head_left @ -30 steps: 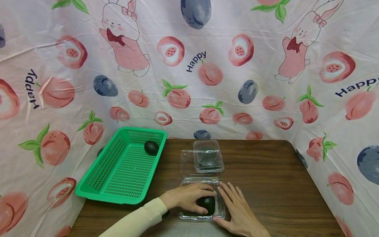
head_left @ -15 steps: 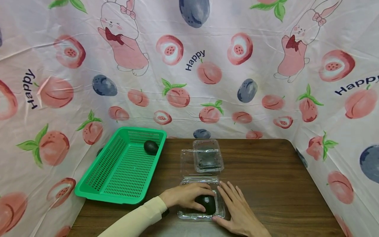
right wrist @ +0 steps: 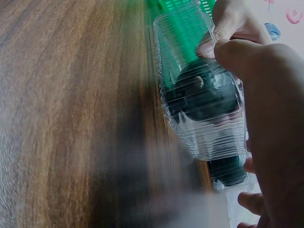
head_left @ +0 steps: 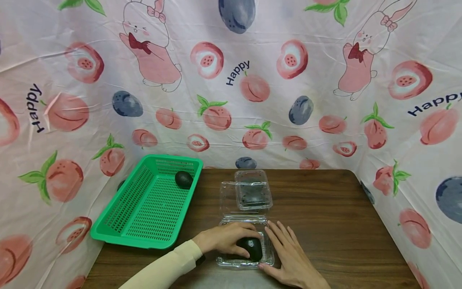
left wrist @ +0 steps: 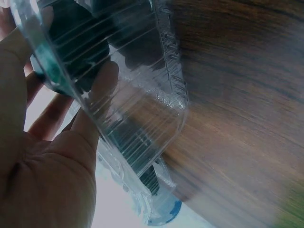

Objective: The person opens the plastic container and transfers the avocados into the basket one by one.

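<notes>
My left hand (head_left: 229,237) reaches into a clear plastic clamshell box (head_left: 268,259) and grips a dark avocado (head_left: 255,249), thumb on the near side and fingers over the far side. Through the clear wall in the right wrist view, the avocado's stem end (right wrist: 199,81) shows, with another dark rounded shape beside it. My right hand (head_left: 291,257) lies along the box's right side with straight fingers, its thumb at the near right corner. The box's lid (head_left: 227,200) stands raised at the back.
Behind the raised lid, a second clear clamshell box (head_left: 267,200) holds something dark. A green perforated basket (head_left: 144,241) stands on the left, with one avocado (head_left: 184,180) in its far right corner. Patterned cloth (head_left: 267,112) surrounds the wooden table (head_left: 325,208).
The avocado under my left hand has turned slightly, and more of its glossy surface shows. My left thumb has shifted a little left. My right hand has stayed in place.
</notes>
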Motion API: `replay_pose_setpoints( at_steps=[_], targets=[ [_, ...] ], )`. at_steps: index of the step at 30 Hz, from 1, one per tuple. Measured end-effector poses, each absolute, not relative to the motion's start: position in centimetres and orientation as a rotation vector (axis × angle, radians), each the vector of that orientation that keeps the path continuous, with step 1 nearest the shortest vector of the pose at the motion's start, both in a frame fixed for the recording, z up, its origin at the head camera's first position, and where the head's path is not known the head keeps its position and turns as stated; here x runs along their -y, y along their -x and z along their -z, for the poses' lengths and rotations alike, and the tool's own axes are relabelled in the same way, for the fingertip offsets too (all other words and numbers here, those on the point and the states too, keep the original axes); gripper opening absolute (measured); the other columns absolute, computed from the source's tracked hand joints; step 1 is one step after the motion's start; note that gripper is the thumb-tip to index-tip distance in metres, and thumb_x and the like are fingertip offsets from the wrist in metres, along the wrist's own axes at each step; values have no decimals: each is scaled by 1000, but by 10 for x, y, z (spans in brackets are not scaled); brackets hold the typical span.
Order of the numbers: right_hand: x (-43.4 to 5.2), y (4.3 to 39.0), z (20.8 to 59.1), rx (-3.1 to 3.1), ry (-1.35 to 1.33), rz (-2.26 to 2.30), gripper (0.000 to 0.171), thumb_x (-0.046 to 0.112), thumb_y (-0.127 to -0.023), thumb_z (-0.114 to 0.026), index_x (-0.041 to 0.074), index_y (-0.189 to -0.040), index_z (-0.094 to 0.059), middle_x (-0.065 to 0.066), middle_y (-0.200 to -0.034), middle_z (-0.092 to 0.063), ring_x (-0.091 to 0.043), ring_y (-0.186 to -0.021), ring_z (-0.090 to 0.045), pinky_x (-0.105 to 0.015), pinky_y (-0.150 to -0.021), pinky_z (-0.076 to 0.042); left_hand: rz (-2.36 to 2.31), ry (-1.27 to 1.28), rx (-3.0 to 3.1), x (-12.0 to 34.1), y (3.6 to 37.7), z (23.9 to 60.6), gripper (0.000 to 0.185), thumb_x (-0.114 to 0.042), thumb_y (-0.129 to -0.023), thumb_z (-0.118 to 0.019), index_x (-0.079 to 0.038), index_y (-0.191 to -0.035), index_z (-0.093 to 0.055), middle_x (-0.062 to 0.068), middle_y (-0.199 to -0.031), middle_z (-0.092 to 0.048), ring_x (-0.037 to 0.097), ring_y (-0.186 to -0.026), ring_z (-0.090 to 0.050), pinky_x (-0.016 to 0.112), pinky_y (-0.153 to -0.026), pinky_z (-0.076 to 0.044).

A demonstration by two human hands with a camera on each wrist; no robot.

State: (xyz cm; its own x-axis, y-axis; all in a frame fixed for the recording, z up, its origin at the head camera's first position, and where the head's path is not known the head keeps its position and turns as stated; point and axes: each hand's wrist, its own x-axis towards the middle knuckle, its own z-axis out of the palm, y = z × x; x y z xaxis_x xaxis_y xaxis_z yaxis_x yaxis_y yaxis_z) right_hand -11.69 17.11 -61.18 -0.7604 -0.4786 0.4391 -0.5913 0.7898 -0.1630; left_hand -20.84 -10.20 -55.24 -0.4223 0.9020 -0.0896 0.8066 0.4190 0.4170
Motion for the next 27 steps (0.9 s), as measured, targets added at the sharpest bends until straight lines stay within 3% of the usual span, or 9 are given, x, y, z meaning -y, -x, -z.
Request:
replay_pose_setpoints(
  at_steps=[8, 15, 23, 27],
  targets=[
    [-171, 117, 611, 2595, -811, -415, 103, 79, -97, -73, 5, -166, -54, -17, -173, -55, -49, -154, -57, -23, -141, 17, -518, -1530, -2374, 109, 210, 552, 60, -39, -105, -83, -17, -158, -65, 5, -156, -67, 18, -140, -68, 32, -116, -59],
    [-170, 116, 610, 2621, -791, -414, 104, 80, -96, -73, 7, -167, -54, -14, -174, -54, -47, -155, -58, -21, -140, 17, -567, -1585, -2387, 119, 214, 559, 64, -49, -106, -78, -15, -159, -65, 6, -158, -66, 18, -143, -67, 33, -117, -59],
    [-171, 115, 608, 2658, -774, -454, 103, 79, -96, -73, 9, -168, -53, -12, -175, -53, -48, -157, -56, -18, -138, 17, -561, -1467, -2417, 120, 206, 539, 59, -38, -104, -84, -16, -156, -67, 3, -157, -67, 18, -142, -68, 32, -117, -59],
    [-171, 115, 608, 2654, -774, -454, 102, 79, -97, -72, 9, -169, -52, -12, -176, -52, -47, -157, -55, -24, -140, 7, -579, -1422, -2418, 124, 204, 535, 60, -38, -104, -84, -17, -157, -66, 2, -159, -65, 17, -143, -67, 31, -117, -59]
  ],
)
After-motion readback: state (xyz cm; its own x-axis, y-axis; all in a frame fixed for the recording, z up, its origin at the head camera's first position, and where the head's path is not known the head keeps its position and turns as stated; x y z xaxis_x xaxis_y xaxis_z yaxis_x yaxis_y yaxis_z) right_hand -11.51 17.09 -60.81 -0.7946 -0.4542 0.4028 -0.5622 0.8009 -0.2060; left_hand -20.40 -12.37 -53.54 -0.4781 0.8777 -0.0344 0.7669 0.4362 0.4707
